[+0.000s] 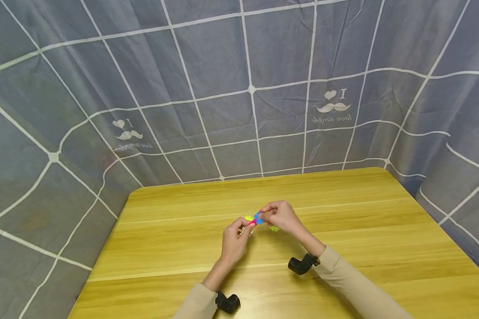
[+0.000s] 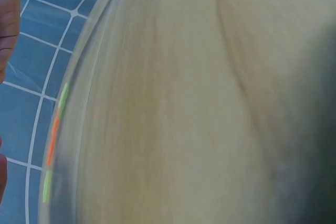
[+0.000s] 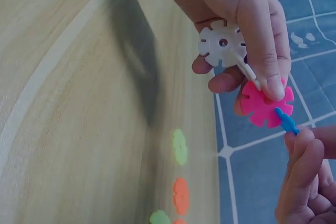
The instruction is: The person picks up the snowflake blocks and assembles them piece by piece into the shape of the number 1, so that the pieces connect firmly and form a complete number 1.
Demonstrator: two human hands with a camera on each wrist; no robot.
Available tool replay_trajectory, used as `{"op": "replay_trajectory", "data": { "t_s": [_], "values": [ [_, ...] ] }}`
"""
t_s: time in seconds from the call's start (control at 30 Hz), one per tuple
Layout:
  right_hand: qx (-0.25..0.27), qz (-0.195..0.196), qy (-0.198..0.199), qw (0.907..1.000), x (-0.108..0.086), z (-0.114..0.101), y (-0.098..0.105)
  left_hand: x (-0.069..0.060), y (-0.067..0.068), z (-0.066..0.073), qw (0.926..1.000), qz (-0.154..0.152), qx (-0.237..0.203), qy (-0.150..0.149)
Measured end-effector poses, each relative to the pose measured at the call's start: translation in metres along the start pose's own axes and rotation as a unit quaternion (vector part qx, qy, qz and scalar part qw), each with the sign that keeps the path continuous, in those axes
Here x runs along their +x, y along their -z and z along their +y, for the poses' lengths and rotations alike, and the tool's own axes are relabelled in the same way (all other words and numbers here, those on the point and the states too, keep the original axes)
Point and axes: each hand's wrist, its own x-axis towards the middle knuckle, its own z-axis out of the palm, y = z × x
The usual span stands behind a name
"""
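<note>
Above the table my left hand [image 1: 234, 243] pinches a pink notched plastic disc [image 3: 266, 103] between thumb and fingers. A white notched disc [image 3: 222, 44] is joined to the pink one through a white piece seen edge-on, beside the same fingers. From the right, my right hand [image 1: 283, 218] pinches a blue notched disc [image 1: 258, 218]. In the right wrist view the blue disc appears edge-on, its end touching the pink disc's rim at a notch. Only slivers of the left hand show at the left edge of the left wrist view.
On the wooden table [image 1: 163, 248] behind the hands lie yellow-green discs [image 3: 180, 147], an orange disc [image 3: 181, 196] and a green disc [image 3: 159, 217]. A grey-blue curtain [image 1: 219, 119] with white lines surrounds the table. Black wrist cameras [image 1: 302, 264] sit on both forearms.
</note>
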Motion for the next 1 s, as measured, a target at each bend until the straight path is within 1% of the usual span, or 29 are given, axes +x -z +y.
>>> {"op": "replay_trajectory", "data": {
  "t_s": [0.13,0.3,0.43,0.6,0.7,0.77,0.83,1.0],
  "values": [
    [0.008,-0.008,-0.003,0.9999,0.000,0.000,0.001,0.000,0.000,0.001,1.0000,0.002,0.007,-0.002],
    [0.012,-0.015,-0.010,0.9998,0.001,0.000,0.003,0.001,0.000,0.002,0.9998,-0.005,0.016,-0.009],
    [0.018,-0.021,-0.015,0.9995,0.001,0.001,0.004,0.002,0.000,0.001,0.9998,-0.013,0.013,0.001],
    [0.027,-0.033,-0.031,0.9986,0.004,0.007,0.003,0.002,0.002,-0.001,0.9985,-0.035,-0.025,0.033],
    [0.028,-0.045,-0.034,0.9980,0.005,0.010,0.004,0.001,0.004,-0.001,0.9948,-0.045,-0.069,0.060],
    [0.026,-0.050,-0.032,0.9979,0.005,0.013,0.004,0.001,0.005,-0.001,0.9918,-0.048,-0.091,0.076],
    [0.026,-0.054,-0.029,0.9978,0.006,0.014,0.005,0.001,0.009,0.008,0.9873,-0.055,-0.114,0.096],
    [0.018,-0.054,-0.030,0.9979,0.007,0.018,0.010,0.002,0.018,0.029,0.9796,-0.076,-0.135,0.128]
  ]
}}
